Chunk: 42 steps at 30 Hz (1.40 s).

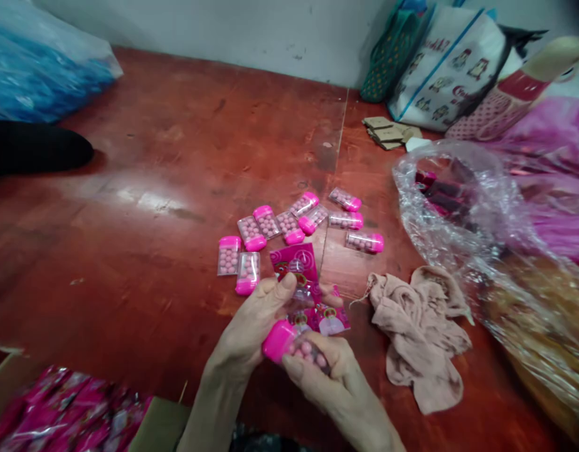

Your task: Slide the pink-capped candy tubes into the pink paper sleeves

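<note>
My right hand [334,383] grips a small clear candy box [280,341] with a bright pink cap and pink round candies inside. The cap points left, close against the base of my left hand [254,320]. Between thumb and fingers, that left hand pinches a shiny printed pink wrapper [293,254]; its fingertips show beyond the wrapper's right side. More printed pink wrapper [334,317] lies just past my hands, partly hidden by them. Ahead on the table, several similar pink-capped candy boxes [229,256] lie scattered flat, at various angles.
A crumpled beige cloth [421,333] lies right of my hands. Beyond it stands an open clear plastic bag [425,238]. A box of pink packets [68,411] sits at lower left, a bag of blue things [49,69] at upper left. Bags [449,69] lean against the wall.
</note>
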{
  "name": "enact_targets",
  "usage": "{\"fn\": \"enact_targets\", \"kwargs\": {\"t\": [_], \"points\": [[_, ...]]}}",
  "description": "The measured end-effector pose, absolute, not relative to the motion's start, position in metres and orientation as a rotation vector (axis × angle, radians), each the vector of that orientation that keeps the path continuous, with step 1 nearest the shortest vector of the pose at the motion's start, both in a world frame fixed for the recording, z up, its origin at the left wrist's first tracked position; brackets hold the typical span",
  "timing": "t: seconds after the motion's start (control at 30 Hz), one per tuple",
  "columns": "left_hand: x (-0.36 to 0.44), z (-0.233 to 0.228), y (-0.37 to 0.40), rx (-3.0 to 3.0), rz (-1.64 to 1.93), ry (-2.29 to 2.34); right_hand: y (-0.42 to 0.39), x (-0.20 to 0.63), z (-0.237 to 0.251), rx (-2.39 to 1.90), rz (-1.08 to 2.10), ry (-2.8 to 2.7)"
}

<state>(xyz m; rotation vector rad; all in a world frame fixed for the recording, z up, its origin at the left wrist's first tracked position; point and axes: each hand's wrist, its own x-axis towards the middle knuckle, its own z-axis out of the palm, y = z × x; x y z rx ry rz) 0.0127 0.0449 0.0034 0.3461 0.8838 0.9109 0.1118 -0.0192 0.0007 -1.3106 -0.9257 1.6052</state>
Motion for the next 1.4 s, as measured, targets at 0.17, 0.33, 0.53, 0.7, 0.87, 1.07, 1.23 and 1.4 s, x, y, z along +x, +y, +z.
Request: {"fn": "enact_targets", "kwargs": {"t": [0.17, 0.33, 0.53, 0.7, 0.87, 1.07, 1.23, 1.4], "points": [[0.019, 0.005, 0.032, 0.292, 0.825, 0.889, -0.017, 0.127, 0.017, -1.269, 1.931, -1.013], [0.023, 0.006, 0.022, 0.263, 0.811, 0.95, -0.031, 0.116, 0.017, -1.319, 1.735, -0.844], [0.021, 0.0, 0.028, 0.196, 0.951, 0.922, -0.031, 0.125, 0.011, -1.336, 1.736, -1.101], [0.028, 0.003, 0.03, 0.09, 1.126, 0.954, -0.026, 0.177, -0.008, -1.812, 1.162, -1.51], [0.029, 0.005, 0.026, 0.079, 1.06, 0.881, -0.024, 0.189, -0.012, -2.019, 0.089, -1.868], [0.039, 0.007, 0.016, 0.111, 1.068, 0.921, -0.02, 0.151, 0.002, -1.657, 0.423, -1.608], [0.046, 0.007, 0.009, 0.143, 1.123, 0.95, -0.004, 0.127, -0.003, -1.533, 1.071, -0.894], [0.028, 0.008, 0.016, 0.518, 1.298, 1.127, 0.0, 0.129, -0.001, -1.462, 1.088, -0.943]]}}
